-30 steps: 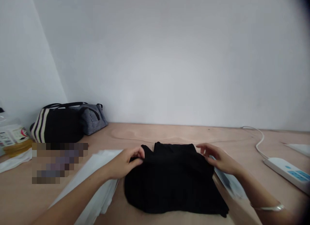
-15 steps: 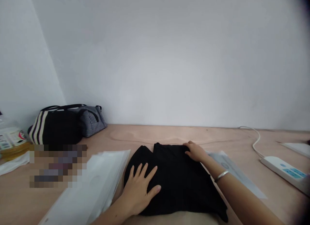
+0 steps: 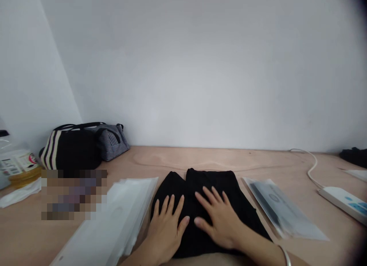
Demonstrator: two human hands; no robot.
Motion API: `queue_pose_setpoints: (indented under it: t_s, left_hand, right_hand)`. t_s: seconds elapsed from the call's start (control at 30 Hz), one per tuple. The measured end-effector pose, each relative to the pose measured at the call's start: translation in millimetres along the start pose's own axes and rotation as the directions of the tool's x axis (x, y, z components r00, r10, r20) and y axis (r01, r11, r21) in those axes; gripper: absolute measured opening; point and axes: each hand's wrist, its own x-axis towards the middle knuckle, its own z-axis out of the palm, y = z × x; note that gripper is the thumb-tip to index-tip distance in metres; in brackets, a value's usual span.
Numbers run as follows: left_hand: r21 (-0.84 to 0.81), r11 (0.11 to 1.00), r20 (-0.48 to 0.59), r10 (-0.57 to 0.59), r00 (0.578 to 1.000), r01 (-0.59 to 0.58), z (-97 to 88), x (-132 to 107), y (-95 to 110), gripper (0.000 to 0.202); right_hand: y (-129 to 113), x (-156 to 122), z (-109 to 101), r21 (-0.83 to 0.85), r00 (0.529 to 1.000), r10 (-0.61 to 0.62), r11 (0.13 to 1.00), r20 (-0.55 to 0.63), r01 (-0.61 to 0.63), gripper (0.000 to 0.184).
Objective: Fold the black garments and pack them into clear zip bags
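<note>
1. Black garment (image 3: 213,179), folded into a compact rectangle, lies flat on the wooden table (image 3: 200,157), directly in front of the person
2. Left hand (image 3: 168,227): palm down on the garment's near left part, fingers stretched out and spread, grasping nothing
3. Right hand (image 3: 219,220): palm down on the garment's centre, just beside the left hand, fingers likewise flat and apart, nothing clasped. The two thumbs nearly meet. A thin silver bangle (image 3: 286,254) sits on this wrist
4. Immediately left of the garment: a stack of clear plastic bags (image 3: 120,212), lying at a slant. Whether its edge touches the cloth cannot be told
5. Just right of the garment, slightly apart from it: a flat clear packet (image 3: 279,208) with dark contents
6. Well to the left of the garment and behind it, against the wall: a striped bag (image 3: 83,145), black with white bands and a finer grey-striped section. Further left again stands a bottle (image 3: 20,166) of yellow liquid with a printed label
7. Well to the right of the garment: a white power strip (image 3: 344,199) with blue markings, its white cable (image 3: 311,164) curving back toward the wall
</note>
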Motion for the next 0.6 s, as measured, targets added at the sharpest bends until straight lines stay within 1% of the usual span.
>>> queue_pose_setpoints:
  t_s: [0.07,0.1,0.17,0.23,0.27,0.3,0.33,0.37,0.4,0.47,0.53,0.6]
  left_hand:
    - [-0.004,1.0,0.023,0.0,1.0,0.0,0.7,-1,0,0.056]
    - [-0.003,1.0,0.012,-0.002,1.0,0.002,-0.5,-1,1,0.057]
    - [-0.003,1.0,-0.033,-0.003,0.999,0.003,-5.0,-2,3,0.057]
    - [-0.022,0.999,-0.056,0.033,0.998,-0.034,-9.5,-3,6,0.057]
    - [-0.04,0.997,-0.042,0.064,0.997,-0.065,-10.8,-4,7,0.056]
    - [-0.06,0.994,-0.013,0.094,0.995,-0.095,-11.2,-5,7,0.055]
    - [-0.082,0.99,0.026,0.121,0.992,-0.119,-10.6,-7,8,0.055]
    - [-0.101,0.986,0.062,0.139,0.988,-0.133,-9.3,-8,8,0.055]
    - [-0.115,0.984,0.087,0.146,0.986,-0.135,-7.6,-9,8,0.055]
    - [-0.129,0.983,0.094,0.141,0.986,-0.128,-4.4,-10,7,0.055]
    - [-0.14,0.982,0.069,0.139,0.988,-0.128,-3.7,-9,7,0.053]
    - [-0.159,0.981,0.024,0.12,0.993,-0.114,-6.7,-6,5,0.05]
  right_hand:
    - [-10,-14,11,0.069,0.999,-0.015,0.998,0.031,0.012,0.062]
    - [-10,-16,11,0.098,0.999,-0.005,0.995,0.037,0.002,0.06]
    - [3,-14,2,0.127,0.999,0.042,0.991,-0.004,-0.041,0.054]
    - [29,-9,-14,0.076,0.982,0.151,0.987,-0.112,-0.144,0.047]
    - [45,-7,-22,-0.011,0.956,0.228,0.972,-0.186,-0.234,0.043]
    - [61,-7,-27,-0.126,0.907,0.328,0.92,-0.265,-0.37,0.04]
    - [77,-9,-29,-0.235,0.851,0.42,0.834,-0.316,-0.499,0.04]
    - [92,-13,-27,-0.322,0.808,0.49,0.746,-0.327,-0.583,0.039]
    - [106,-18,-23,-0.378,0.784,0.536,0.687,-0.314,-0.621,0.037]
    - [125,-30,-10,-0.44,0.783,0.54,0.649,-0.309,-0.621,0.03]
    - [137,-40,1,-0.469,0.812,0.494,0.663,-0.31,-0.583,0.028]
    - [144,-45,2,-0.481,0.84,0.443,0.688,-0.313,-0.543,0.032]
